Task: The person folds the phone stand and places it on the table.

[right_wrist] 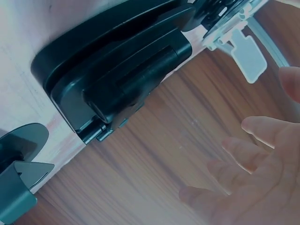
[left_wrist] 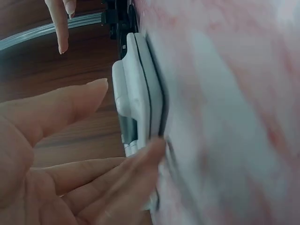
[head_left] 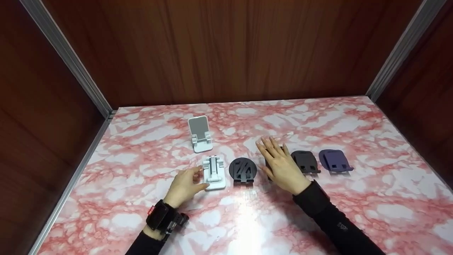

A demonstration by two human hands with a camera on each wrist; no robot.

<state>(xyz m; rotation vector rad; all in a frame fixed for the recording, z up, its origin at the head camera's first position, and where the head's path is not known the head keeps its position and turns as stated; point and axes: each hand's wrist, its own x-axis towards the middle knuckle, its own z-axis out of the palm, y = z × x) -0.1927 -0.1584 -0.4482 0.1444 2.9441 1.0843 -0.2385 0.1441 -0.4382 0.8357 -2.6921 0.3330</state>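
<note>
A white folded phone stand (head_left: pixel 214 179) lies flat on the table beside my left hand (head_left: pixel 185 184). That hand's thumb and fingers are spread around the stand's left side. In the left wrist view, a fingertip overlaps the edge of the white stand (left_wrist: pixel 137 79), while the thumb stays apart; contact is hard to tell. My right hand (head_left: pixel 281 165) hovers with fingers extended over a black folded phone stand (right_wrist: pixel 126 70), mostly hidden in the head view. The right wrist view shows a gap between palm and stand. Between the hands lies a round-based black phone stand (head_left: pixel 242 170).
Behind the left hand stands an unfolded white phone stand (head_left: pixel 200 132). To the right lie a dark phone stand (head_left: pixel 305 161) and a purple one (head_left: pixel 334 160). A wooden panel (head_left: pixel 226 49) closes off the back of the marbled table (head_left: pixel 141 170).
</note>
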